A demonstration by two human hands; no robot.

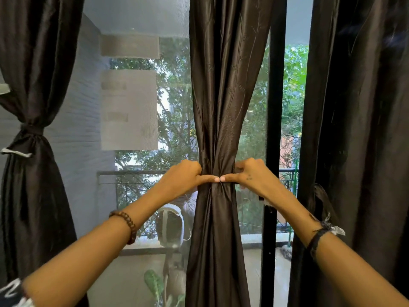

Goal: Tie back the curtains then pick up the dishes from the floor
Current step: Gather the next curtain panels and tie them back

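Satin-dark cloth fills most of the view: three curtain panels hang before a screened window (pixel 137 103) that looks onto trees. Largest, at 3 o'clock, the right curtain (pixel 358 129) hangs loose and ungathered. At 9 o'clock the left curtain (pixel 33 74) is already cinched at its waist by a tie (pixel 31 129). Dead centre, running from 12 to 6 o'clock, the middle curtain (pixel 219 85) is bunched into a narrow waist just below the centre of the frame.

That waist is where both hands work. The left hand (pixel 183 176) curls round the gathered cloth from the 9 o'clock side, the right hand (pixel 252 173) from the 3 o'clock side; the two thumbs lie across the front and meet tip to tip, while the other fingers wrap behind the cloth and are mostly hidden. Whether a tie band lies under them I cannot tell.

By its sheen the fabric looks thin, light, soft and slippery, so the folds will likely slide apart if the squeeze loosens. The narrowest part of the bundle seems the best hold, kept tight until a knot is drawn.

No dishes are in view
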